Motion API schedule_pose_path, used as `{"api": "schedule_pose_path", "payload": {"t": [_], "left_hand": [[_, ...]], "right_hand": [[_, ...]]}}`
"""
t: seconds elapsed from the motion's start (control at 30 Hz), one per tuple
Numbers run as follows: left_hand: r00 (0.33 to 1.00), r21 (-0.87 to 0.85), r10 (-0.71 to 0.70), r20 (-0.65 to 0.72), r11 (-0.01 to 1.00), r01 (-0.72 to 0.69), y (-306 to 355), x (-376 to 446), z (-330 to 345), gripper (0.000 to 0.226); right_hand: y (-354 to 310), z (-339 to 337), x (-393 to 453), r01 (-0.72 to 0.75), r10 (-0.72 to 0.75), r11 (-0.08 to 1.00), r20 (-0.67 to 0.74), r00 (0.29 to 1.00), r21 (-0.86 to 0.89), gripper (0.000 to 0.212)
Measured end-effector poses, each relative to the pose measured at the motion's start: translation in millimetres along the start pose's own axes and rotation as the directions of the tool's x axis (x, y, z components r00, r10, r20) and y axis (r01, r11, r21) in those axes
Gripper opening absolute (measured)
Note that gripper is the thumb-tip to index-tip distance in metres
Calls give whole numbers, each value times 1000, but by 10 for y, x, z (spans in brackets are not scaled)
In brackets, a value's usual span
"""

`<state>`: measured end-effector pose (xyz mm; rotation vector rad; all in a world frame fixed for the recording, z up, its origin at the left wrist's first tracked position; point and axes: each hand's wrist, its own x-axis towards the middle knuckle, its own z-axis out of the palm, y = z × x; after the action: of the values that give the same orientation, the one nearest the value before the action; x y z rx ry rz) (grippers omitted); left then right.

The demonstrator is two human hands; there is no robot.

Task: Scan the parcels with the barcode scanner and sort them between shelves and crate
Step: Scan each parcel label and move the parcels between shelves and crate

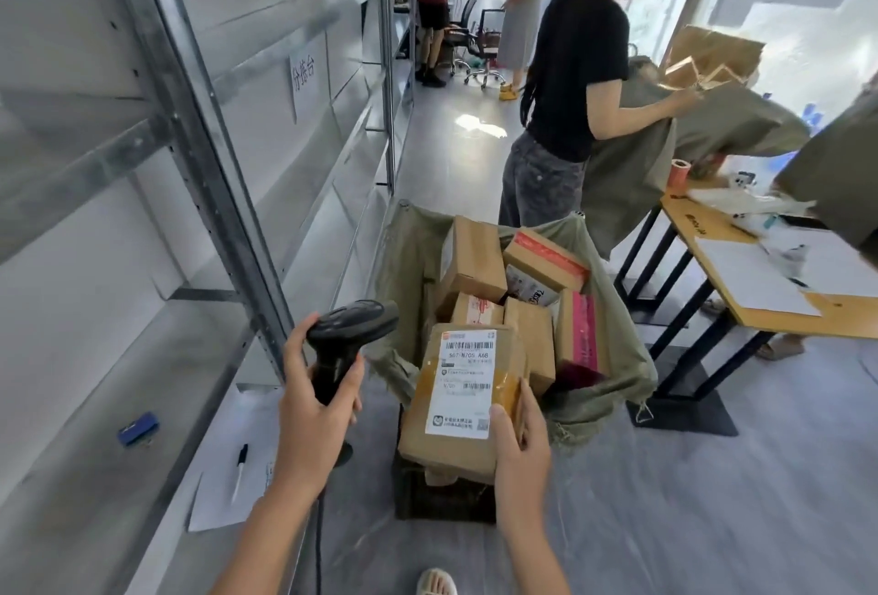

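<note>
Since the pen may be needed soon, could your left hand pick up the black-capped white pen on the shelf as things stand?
Probably not: the left hand grips the black barcode scanner, though the black-capped white pen lies uncovered on paper.

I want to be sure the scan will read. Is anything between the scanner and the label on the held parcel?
Nothing visible. The left hand holds the scanner just left of the parcel, which the right hand grips at its lower right corner. The label faces up, with the thumb only at its lower edge, clear of the barcodes.
</note>
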<state>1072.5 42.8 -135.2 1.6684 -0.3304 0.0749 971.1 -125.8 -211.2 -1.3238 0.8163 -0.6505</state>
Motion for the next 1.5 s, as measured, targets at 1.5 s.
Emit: {"api": "schedule_pose_path", "payload": {"t": [1.5], "left_hand": [[931,48,-208,299,978,204,-1100,2451,472,65]], "right_hand": [[300,2068,1964,311,6,475,357,934,-823,64]]}}
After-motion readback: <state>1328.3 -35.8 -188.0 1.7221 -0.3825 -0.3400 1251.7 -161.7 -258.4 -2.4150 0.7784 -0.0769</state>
